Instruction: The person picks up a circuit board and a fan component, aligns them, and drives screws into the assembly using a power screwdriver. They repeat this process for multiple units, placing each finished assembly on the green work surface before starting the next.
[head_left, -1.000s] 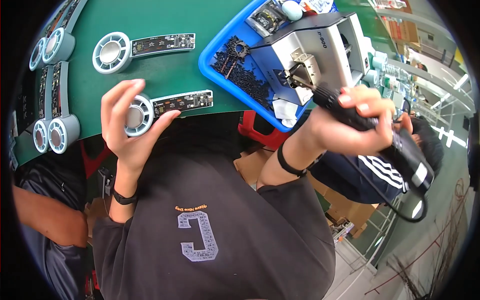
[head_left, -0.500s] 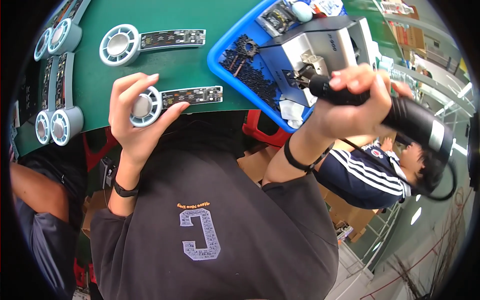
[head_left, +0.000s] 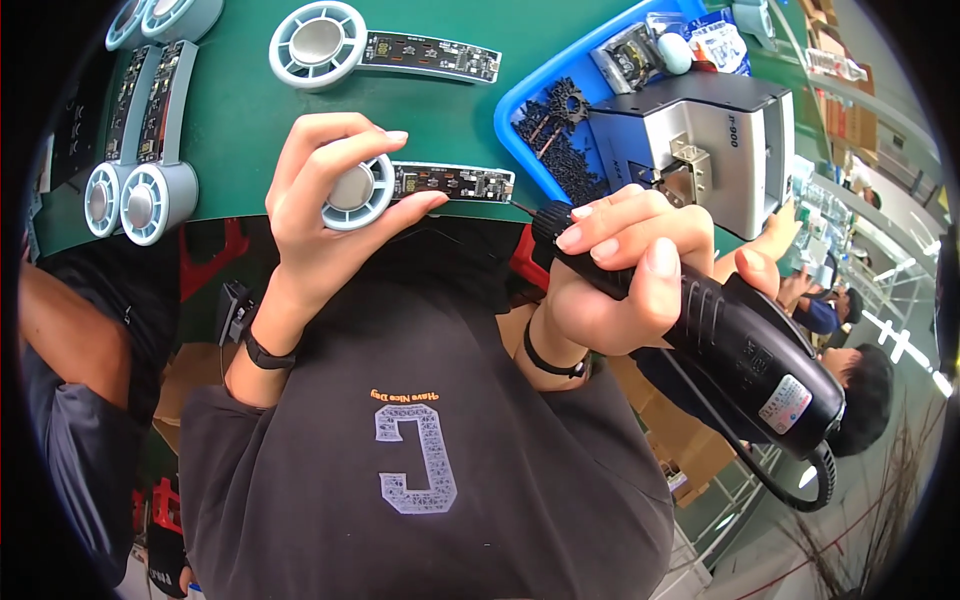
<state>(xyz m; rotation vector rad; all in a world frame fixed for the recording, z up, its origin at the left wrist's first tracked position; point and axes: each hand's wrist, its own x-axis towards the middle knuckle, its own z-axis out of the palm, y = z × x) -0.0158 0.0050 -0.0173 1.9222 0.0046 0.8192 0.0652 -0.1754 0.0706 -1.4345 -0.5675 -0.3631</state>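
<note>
My left hand (head_left: pixel 315 195) curls its thumb and fingers round the head of a pale blue handheld fan (head_left: pixel 350 192) at the table's near edge. The fan's open handle points right and bares a black circuit board (head_left: pixel 455 183). In my right hand (head_left: pixel 630 265) is a black electric screwdriver (head_left: pixel 755 355), tilted, with its cord trailing from the lower right end. Its thin bit (head_left: pixel 522 208) points at the board's right end; whether they touch I cannot tell. Farther back lies a second open fan (head_left: pixel 318 42) with its board (head_left: pixel 430 55) showing.
At the right stands a blue tray (head_left: pixel 508 135) with loose black screws (head_left: pixel 575 180), a small bag of parts (head_left: pixel 628 58) and a grey metal screw feeder (head_left: pixel 745 150). Several more fans (head_left: pixel 150 205) lie at the left on the green table (head_left: pixel 235 150). Other people sit on either side.
My right hand has brought the screwdriver from the screw feeder down and left to the board's right end. My left hand keeps its hold on the fan. The whole view has shifted.
</note>
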